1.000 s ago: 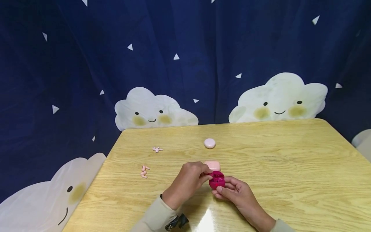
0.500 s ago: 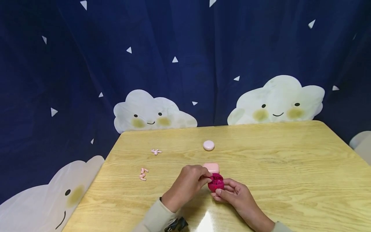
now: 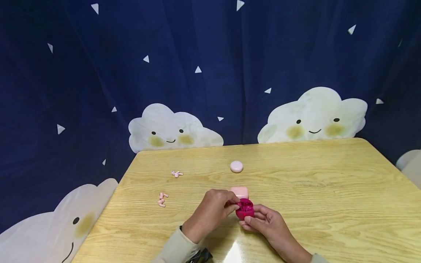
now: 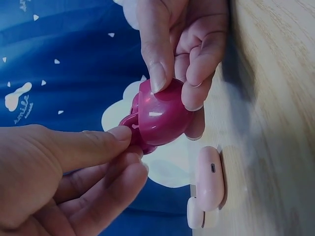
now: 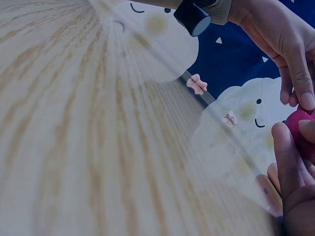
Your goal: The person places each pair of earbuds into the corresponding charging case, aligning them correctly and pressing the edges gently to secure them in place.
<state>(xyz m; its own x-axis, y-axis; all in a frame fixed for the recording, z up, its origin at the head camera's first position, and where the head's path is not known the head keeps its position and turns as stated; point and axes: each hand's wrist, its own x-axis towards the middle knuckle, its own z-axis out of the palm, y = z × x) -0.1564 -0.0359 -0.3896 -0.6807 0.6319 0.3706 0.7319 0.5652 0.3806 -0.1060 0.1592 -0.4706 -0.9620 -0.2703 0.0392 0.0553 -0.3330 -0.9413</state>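
Note:
My right hand (image 3: 268, 224) holds a magenta earbud charging case (image 3: 245, 213), its lid up, above the table. The thumb lies on the rounded side of the case and the fingers support it from beneath. At the case's opening, my left hand (image 3: 212, 210) pinches a magenta earbud (image 4: 130, 120) between thumb and fingertips. Part of that earbud is hidden by the fingers and the case rim. Just behind the hands lies a pale pink rounded case (image 3: 239, 191), closed. Farther back sits a round, lighter pink case (image 3: 236, 167), closed too.
On the table's left side lie two loose groups of earbuds: peach-pink earbuds (image 3: 161, 200) nearer and pale pink earbuds (image 3: 177, 174) farther back. The wooden table (image 3: 312, 182) ends at a dark blue curtain (image 3: 230, 47) with cloud prints. A black wrist device (image 5: 193, 18) sits at the left sleeve.
The head view has tilted slightly, so everything sits a little lower in it. Both hands stay at the magenta case; the left fingertips have shifted only slightly at its opening.

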